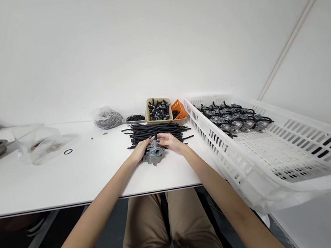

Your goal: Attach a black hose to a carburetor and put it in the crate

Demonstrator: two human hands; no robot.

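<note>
1. Small grey cast-metal carburettor body (154, 153) rests on the white table (69, 177), near its front edge, just in front of the pile of black rubber hose lengths (154, 131).
2. Left hand (140, 149) clasps the body's left side.
3. Right hand (170, 141) grips its right side; fingertips (159, 138) pinch a short black hose (155, 136) at the top.
4. White slotted plastic crate (278, 145), on the right, holds finished units. Tan tray (158, 110) of black fittings lies behind the pile.
</note>
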